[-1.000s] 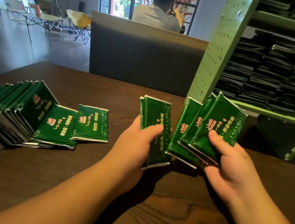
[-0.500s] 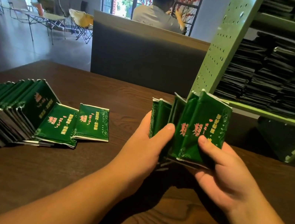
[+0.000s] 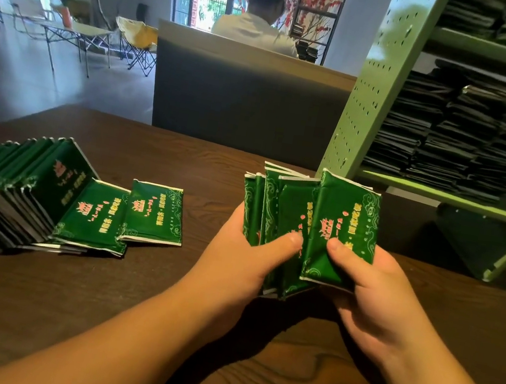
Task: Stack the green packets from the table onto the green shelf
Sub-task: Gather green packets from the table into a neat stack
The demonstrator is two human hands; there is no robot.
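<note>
Green packets fill the middle of the head view, held upright as a bunch above a dark wooden table. Left hand grips the bunch's left side, thumb curled across the front of the packets and the other fingers hidden behind them. Right hand grips the right side, its thumb pressed on the front packet's lower half, fingers wrapped under and behind. The packets overlap unevenly — their top edges stand at different heights, the frontmost one lying furthest right.

At nine o'clock from the hands, a long leaning row of packets rests on the table, running off the left edge. Two loose packets lie flat at its near end, face up, the left one partly overlapping the right.

At two o'clock stands the green shelf, a perforated metal frame resting on the table. Its middle level holds dark stacks of packets, several piles side by side, and more sit on the level above.

At twelve o'clock, beyond a grey partition, a seated person faces away — pale top, white band round the head. Folding chairs stand at ten o'clock.
</note>
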